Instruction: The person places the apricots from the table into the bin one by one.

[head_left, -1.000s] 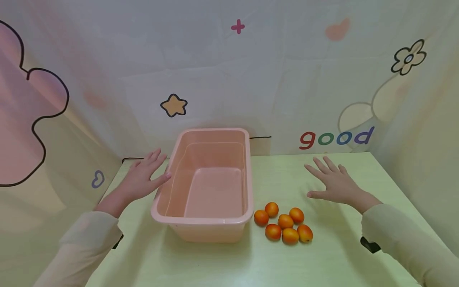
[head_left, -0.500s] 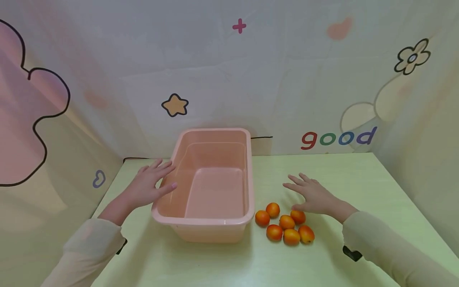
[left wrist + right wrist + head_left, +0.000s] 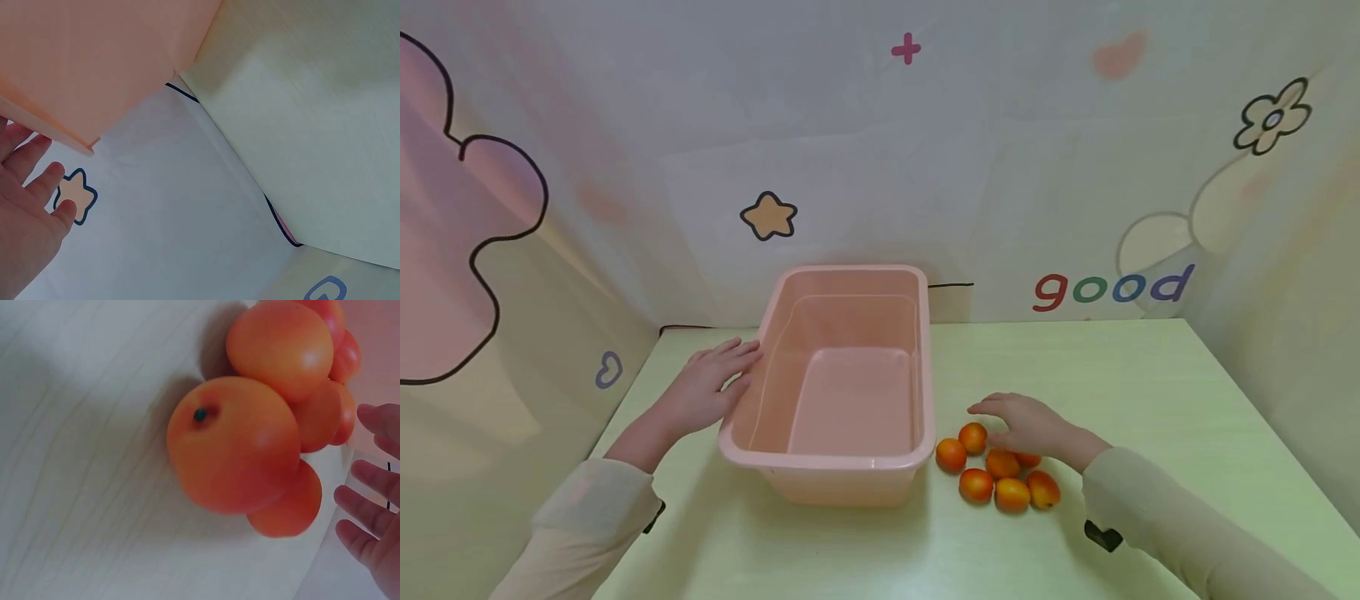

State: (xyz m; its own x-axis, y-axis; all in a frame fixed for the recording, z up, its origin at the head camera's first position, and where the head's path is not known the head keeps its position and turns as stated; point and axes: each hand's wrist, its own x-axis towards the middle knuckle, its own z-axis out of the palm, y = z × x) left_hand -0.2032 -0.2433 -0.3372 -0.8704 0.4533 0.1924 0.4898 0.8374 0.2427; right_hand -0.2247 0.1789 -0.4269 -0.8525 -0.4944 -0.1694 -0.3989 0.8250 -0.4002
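A pink plastic basin [image 3: 831, 461] stands on the table with nothing inside. My left hand [image 3: 700, 390] is at its left rim, fingers extended along the edge; in the left wrist view the fingertips [image 3: 55, 169] are close to the basin's rim [image 3: 47, 122]. To the right of the basin lie several small round orange-red fruits [image 3: 976, 486] in a loose cluster. Over the back of that cluster hovers my right hand [image 3: 1037, 427], partly hiding some of them. The right wrist view shows its fingers apart from the nearest fruit [image 3: 234, 450], which has a dark green stem spot.
The pale green table [image 3: 1090, 367] extends right of the fruits and in front of the basin. A printed cloth [image 3: 865, 183] hangs behind the table and along both sides, close to the basin's far end.
My right hand has come left and down from the table's right side to above the fruits. My left hand has shifted slightly right to the basin's rim. Basin and fruits stay put.
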